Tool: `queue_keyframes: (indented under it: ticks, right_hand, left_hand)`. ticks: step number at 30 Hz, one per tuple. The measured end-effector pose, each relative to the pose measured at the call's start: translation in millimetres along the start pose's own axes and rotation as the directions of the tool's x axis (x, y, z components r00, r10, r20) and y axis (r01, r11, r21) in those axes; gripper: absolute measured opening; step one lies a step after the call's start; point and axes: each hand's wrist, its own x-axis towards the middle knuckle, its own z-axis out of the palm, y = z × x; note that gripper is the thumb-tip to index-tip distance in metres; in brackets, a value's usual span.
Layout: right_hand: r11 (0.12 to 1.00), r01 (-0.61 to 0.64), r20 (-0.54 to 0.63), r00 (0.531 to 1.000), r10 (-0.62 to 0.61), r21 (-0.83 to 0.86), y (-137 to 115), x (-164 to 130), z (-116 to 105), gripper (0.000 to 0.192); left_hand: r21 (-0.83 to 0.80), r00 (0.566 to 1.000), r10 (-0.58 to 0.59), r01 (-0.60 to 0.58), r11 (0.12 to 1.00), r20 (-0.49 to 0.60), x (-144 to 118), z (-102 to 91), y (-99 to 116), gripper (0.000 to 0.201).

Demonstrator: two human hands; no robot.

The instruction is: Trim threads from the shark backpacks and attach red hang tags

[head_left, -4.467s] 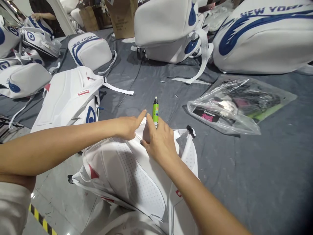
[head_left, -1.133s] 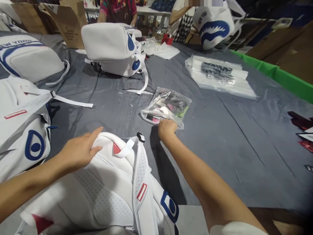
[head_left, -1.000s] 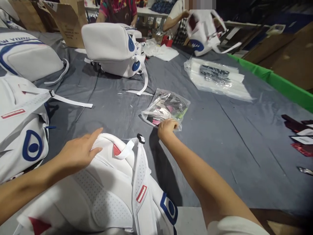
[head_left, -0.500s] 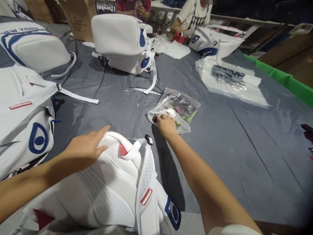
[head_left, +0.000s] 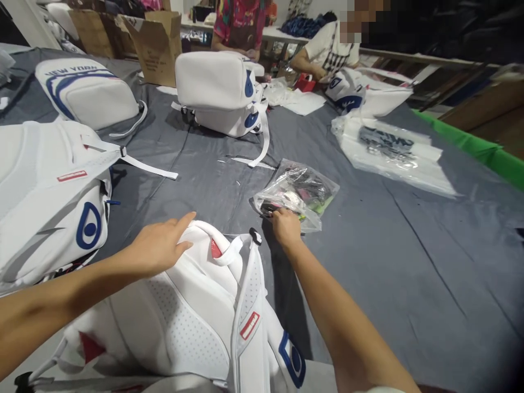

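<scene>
A white backpack (head_left: 196, 305) with dotted straps and a blue eye-shaped patch lies right in front of me, its back panel up. My left hand (head_left: 159, 245) rests at its top edge, fingers stretched out and thumb apart, gripping nothing. Beyond the backpack lies a clear plastic bag (head_left: 311, 191) with small dark, pink and green items inside. At the near edge of this bag is my right hand (head_left: 285, 226), its fingers curled closed. What the fingertips hold is hidden.
More white backpacks stand at the left (head_left: 45, 191), far left (head_left: 98, 93) and far centre (head_left: 210, 82). A plastic-wrapped packet (head_left: 388, 142) lies on the grey-covered table at right. Two people (head_left: 239, 27) work across it, near a cardboard box (head_left: 153, 49). Green edging (head_left: 470, 144) runs along the right.
The view has tilted up a little, so things sit lower and further right. My right hand's fingers have curled closed at the plastic bag; my left hand stays on the backpack.
</scene>
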Motion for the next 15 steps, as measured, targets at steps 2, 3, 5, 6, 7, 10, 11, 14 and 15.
queue_keyframes:
  ticks: [2, 3, 5, 6, 7, 10, 11, 14, 15]
  right_hand:
    - [0.999, 0.011, 0.031, 0.999, -0.012, 0.037, 6.1, -1.8, -2.7, 0.033]
    - [0.998, 0.016, 0.043, 0.999, -0.018, 0.054, 8.2, -3.2, -4.5, 0.03]
    - [0.997, 0.002, 0.045, 0.999, -0.005, 0.075, 8.4, -7.6, -7.9, 0.028]
    - [0.997, -0.021, 0.032, 0.999, 0.019, 0.079, 6.2, -10.4, -8.8, 0.029]
    - [0.995, -0.051, 0.01, 0.999, 0.05, 0.082, 2.6, -13.5, -9.0, 0.03]
    - [0.986, -0.12, -0.069, 0.989, 0.129, 0.117, -10.1, -21.5, -5.7, 0.033]
    - [0.982, -0.13, -0.087, 0.986, 0.143, 0.14, -12.7, -23.1, -4.2, 0.033]
    - [0.964, -0.126, -0.107, 0.982, 0.154, 0.234, -9.8, -24.1, -4.5, 0.026]
    - [0.956, -0.121, -0.112, 0.982, 0.155, 0.267, -5.9, -23.8, -7.0, 0.022]
  left_hand:
    - [0.003, 1.0, 0.004, -0.004, 1.0, -0.01, -0.8, -0.4, 0.1, 0.063]
    - [0.002, 1.0, 0.01, -0.01, 1.0, -0.017, -1.1, -0.4, -0.1, 0.064]
    - [-0.004, 0.999, 0.028, -0.028, 1.0, -0.036, -1.6, 0.0, -0.8, 0.064]
    - [-0.007, 0.998, 0.034, -0.035, 0.999, -0.044, -1.9, 0.3, -1.3, 0.064]
    - [-0.01, 0.998, 0.037, -0.037, 0.999, -0.05, -2.4, 0.5, -1.7, 0.063]
    - [-0.022, 0.998, 0.028, -0.03, 0.999, -0.062, -5.0, 0.2, -2.1, 0.063]
    - [-0.025, 0.998, 0.025, -0.027, 0.999, -0.065, -6.1, -0.2, -1.9, 0.063]
    - [-0.033, 0.996, 0.03, -0.033, 0.999, -0.087, -8.4, -1.5, -0.9, 0.063]
    - [-0.039, 0.995, 0.031, -0.035, 0.999, -0.092, -8.5, -1.6, -0.8, 0.063]
